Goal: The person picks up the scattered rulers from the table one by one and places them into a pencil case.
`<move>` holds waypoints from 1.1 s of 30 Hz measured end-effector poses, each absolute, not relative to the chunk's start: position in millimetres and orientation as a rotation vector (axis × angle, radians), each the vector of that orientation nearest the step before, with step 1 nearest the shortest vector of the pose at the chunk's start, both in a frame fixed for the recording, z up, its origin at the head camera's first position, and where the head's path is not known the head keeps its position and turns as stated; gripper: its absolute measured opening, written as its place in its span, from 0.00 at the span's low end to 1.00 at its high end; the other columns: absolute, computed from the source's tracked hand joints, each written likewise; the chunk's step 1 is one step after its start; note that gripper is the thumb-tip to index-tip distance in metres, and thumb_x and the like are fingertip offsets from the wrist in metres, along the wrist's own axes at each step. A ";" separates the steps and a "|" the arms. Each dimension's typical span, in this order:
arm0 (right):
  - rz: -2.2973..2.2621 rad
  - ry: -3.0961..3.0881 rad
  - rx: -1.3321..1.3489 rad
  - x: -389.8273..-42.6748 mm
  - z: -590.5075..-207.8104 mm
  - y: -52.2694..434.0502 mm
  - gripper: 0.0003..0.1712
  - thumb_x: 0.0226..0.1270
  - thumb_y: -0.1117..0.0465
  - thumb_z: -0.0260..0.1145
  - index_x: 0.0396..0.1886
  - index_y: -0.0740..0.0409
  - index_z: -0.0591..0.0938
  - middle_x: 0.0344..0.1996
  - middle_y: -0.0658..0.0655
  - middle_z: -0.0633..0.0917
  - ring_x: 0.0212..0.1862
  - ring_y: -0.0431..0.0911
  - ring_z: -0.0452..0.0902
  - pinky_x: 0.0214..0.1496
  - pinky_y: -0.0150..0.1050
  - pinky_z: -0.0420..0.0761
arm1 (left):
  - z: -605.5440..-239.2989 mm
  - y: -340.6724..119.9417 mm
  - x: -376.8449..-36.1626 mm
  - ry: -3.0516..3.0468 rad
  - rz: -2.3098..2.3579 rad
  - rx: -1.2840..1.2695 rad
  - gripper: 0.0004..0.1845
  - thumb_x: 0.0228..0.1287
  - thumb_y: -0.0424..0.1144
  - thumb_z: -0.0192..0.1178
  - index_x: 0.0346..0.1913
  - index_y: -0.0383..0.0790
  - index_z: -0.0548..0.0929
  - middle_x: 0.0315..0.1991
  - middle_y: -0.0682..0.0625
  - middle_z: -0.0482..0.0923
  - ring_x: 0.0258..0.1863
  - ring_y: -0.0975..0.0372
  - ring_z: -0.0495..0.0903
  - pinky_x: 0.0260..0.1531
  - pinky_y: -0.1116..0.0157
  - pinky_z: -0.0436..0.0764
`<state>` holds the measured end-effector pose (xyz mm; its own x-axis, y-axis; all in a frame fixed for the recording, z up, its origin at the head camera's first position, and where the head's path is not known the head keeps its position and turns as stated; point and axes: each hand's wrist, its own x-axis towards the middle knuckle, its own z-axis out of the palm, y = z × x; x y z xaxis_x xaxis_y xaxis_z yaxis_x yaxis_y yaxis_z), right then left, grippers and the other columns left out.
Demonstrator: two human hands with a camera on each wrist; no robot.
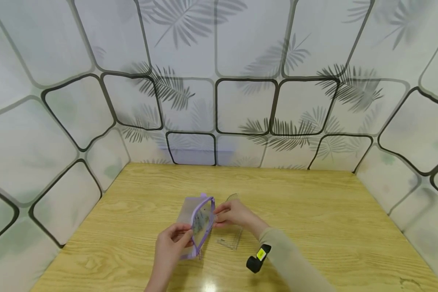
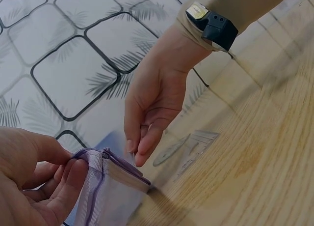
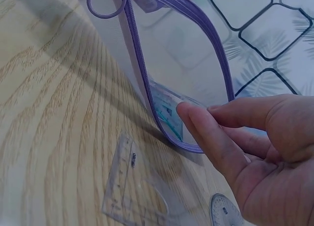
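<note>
Holding the translucent mesh pouch with the purple zip (image 1: 198, 225) upright on the pale wooden surface (image 1: 314, 211), the left hand (image 1: 171, 243) pinches the near end of its open mouth between thumb and curled fingers. The right hand (image 1: 233, 215) sits at the far end of the opening, its fingers (image 3: 206, 132) reaching just inside the zip edge, against a card-like piece (image 3: 167, 108) already in the pouch; whether it pinches that piece or only touches it I cannot tell. Clear plastic rulers and a small round protractor (image 1: 230, 239) lie flat on the surface just beside the pouch, under the right wrist. To do this well, the left hand should probably keep the mouth spread wide and steady, so the right hand's fingers can work without snagging the zip teeth.
</note>
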<state>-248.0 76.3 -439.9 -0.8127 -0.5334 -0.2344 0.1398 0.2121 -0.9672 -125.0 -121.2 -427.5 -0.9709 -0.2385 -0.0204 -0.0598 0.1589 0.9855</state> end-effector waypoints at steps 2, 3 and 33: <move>-1.652 1.955 -0.348 -248.0 -440.7 74.3 0.17 0.64 0.73 0.64 0.52 0.76 0.79 0.35 0.68 0.88 0.38 0.54 0.89 0.47 0.43 0.91 | -428.2 -121.0 -125.3 -2.285 -1.929 0.294 0.10 0.63 0.26 0.63 0.45 0.23 0.82 0.40 0.34 0.85 0.30 0.62 0.85 0.31 0.72 0.89; -1.656 1.951 -0.348 -248.1 -441.2 73.4 0.17 0.64 0.73 0.64 0.52 0.76 0.79 0.35 0.68 0.88 0.38 0.54 0.89 0.47 0.43 0.91 | -428.1 -120.8 -125.4 -2.284 -1.931 0.296 0.10 0.63 0.26 0.63 0.45 0.23 0.82 0.40 0.33 0.85 0.30 0.62 0.85 0.31 0.72 0.89; -1.588 1.986 -0.421 -241.0 -436.1 50.7 0.17 0.64 0.72 0.65 0.52 0.74 0.79 0.38 0.68 0.88 0.36 0.49 0.89 0.41 0.39 0.91 | -428.8 -121.6 -125.2 -2.293 -1.927 0.284 0.11 0.64 0.27 0.62 0.46 0.23 0.82 0.41 0.35 0.85 0.33 0.61 0.86 0.32 0.73 0.89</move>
